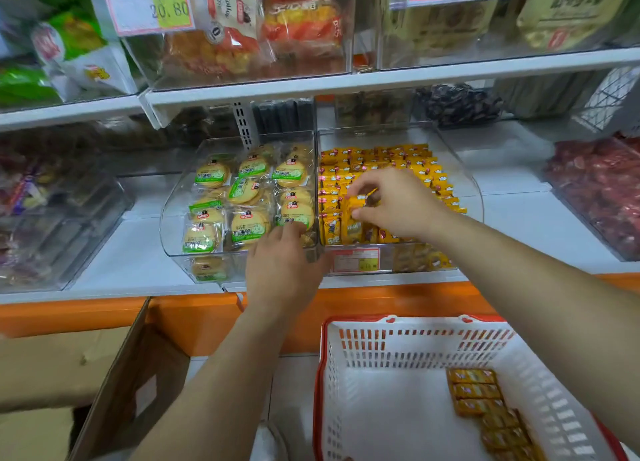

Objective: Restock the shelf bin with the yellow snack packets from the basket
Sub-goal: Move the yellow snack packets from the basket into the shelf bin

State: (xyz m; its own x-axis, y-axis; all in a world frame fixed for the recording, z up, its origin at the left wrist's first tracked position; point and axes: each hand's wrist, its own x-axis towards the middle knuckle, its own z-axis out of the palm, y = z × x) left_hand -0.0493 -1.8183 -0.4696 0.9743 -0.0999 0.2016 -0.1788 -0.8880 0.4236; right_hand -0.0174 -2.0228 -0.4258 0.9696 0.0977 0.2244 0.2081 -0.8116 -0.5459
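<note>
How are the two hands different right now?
The right hand pinches a yellow packet; the left hand holds nothing. The right hand's fingers curl over the packet bin; the left hand's lie flat on the cookie bin front. The right hand reaches farther in than the left hand. Both reach toward the same shelf.

Right hand (391, 201) pinches a yellow packet (354, 218) in the bin (477, 201); left hand (281, 268) seemingly rests on its front rim.
</note>
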